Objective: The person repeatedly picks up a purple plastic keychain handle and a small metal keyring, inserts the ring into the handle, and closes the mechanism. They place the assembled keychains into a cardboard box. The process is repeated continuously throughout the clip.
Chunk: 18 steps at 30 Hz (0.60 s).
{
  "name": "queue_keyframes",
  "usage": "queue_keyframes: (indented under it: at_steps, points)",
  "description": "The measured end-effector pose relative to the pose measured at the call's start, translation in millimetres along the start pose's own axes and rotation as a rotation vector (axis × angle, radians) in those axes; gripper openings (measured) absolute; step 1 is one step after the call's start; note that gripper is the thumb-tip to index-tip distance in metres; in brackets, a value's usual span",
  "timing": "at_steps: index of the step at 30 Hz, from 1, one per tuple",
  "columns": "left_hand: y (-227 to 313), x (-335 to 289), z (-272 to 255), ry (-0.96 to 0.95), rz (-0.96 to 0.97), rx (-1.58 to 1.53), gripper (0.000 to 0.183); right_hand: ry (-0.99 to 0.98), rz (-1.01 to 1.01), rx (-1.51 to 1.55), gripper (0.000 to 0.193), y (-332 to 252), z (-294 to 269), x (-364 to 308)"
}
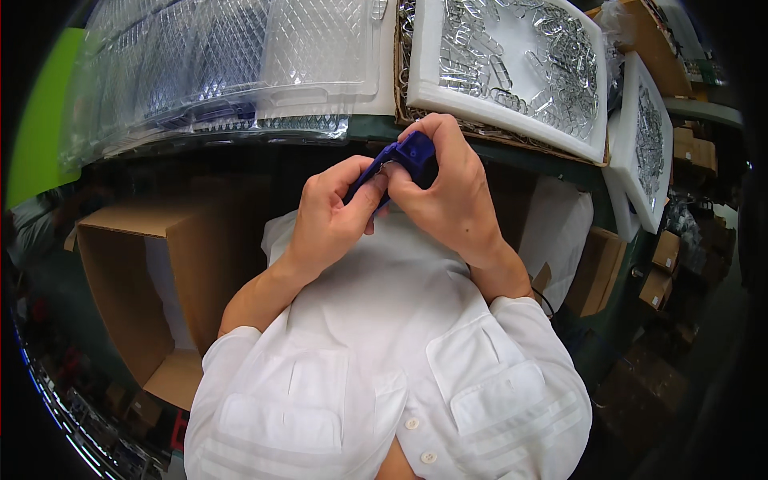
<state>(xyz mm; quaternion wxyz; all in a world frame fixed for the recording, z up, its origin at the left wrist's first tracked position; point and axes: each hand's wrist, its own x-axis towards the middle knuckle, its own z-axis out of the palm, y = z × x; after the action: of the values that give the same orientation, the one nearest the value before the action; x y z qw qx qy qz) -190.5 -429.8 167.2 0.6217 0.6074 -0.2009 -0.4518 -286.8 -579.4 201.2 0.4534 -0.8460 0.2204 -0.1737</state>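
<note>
Both my hands hold a dark blue plastic part (416, 149) in front of my chest, by the table edge. It is long and narrow, tilted up to the right, with a small round hole near its upper end. My left hand (324, 214) is closed round the lower left end, thumb on top. My right hand (450, 190) pinches the upper end, its thumb pressing at the part's middle. A small shiny bit, perhaps metal, shows beside the thumbs; its kind is unclear. Beyond my right hand, bent wire pieces (472, 52) lie loose in a white foam tray (512, 130).
Clear plastic blister trays (316, 52) are lined up on the table at the far left, with blue pieces under them. An open cardboard box (200, 264) stands at my left. Another foam tray (632, 148) leans at the right, near a brown carton (596, 272).
</note>
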Motion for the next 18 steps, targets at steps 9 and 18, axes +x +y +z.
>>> queue_keyframes:
  at_steps: [9,18]
  points:
    - [1.8,1.3,-1.3,-0.016,0.039,-0.008,0.022,0.029,0.043,0.031,0.037,3.3,3.4,1.9]
    - [-2.5,-2.2,0.6,-0.013,0.205,0.071,0.022,0.090,-0.006,-0.007,0.035,-6.6,4.7,-6.7]
